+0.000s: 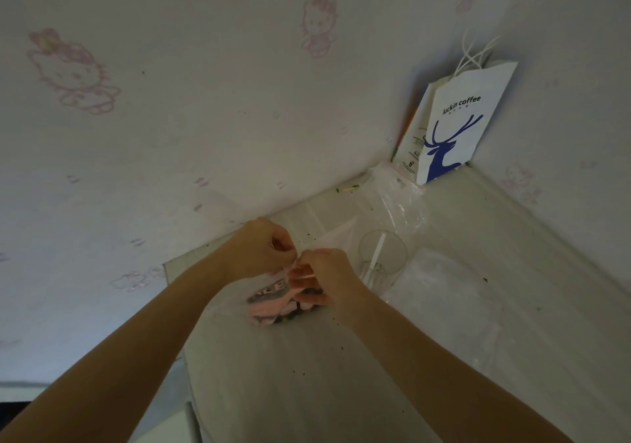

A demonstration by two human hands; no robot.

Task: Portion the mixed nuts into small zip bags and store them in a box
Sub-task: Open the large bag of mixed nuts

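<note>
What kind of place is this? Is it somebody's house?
Probably a home, perhaps a bedroom corner: pink cartoon-cat wallpaper covers the walls, a coffee-shop paper bag leans in the corner, and loose plastic bags lie on the pale table.

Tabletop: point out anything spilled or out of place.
Dark crumbs lie scattered over the white tabletop around the pink-printed bag, looking like spilled bits. A small yellow-green stick lies loose by the wall.

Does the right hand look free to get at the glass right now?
Probably not yet: the right hand pinches the zip bag; the glass stands just beyond, nothing between.
</note>
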